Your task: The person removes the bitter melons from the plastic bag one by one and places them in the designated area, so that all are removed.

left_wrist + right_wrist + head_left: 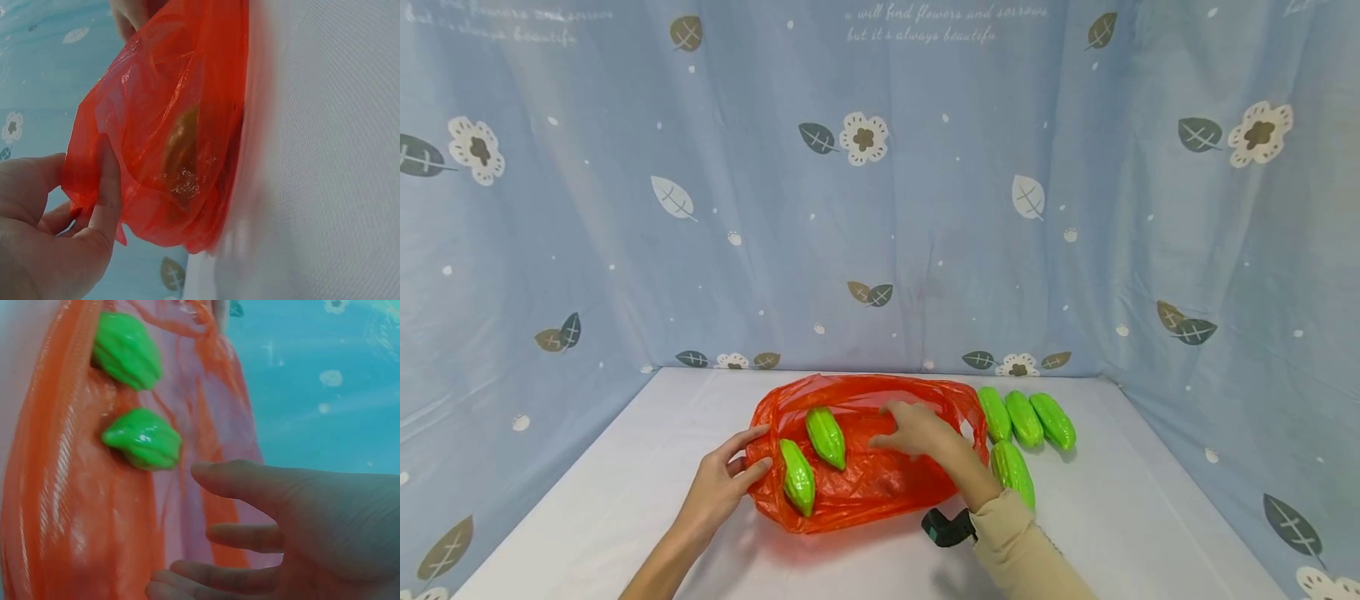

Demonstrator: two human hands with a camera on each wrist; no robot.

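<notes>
A red plastic bag (pixel 880 500) lies spread with its mouth gaping upward. Two bright green, ridged bitter melons rest inside: one (pixel 797 478) by the left side, the other (pixel 826 438) just beyond it. At the bag's left edge my left hand (pixel 722 483) pinches the thin plastic between thumb and fingers, as the left wrist view of this hand (pixel 69 219) shows. My right hand (pixel 917 432) hovers over the bag's right half, fingers spread and holding nothing. In the right wrist view, its thumb (pixel 234 478) appears beside the nearer melon (pixel 145 439).
Three more bitter melons (pixel 1025 419) lie side by side at the bag's back right, with another melon (pixel 1012 473) in front of them. A white-covered table (pixel 1120 517) carries everything. Blue patterned cloth (pixel 925 208) hangs behind and at both sides.
</notes>
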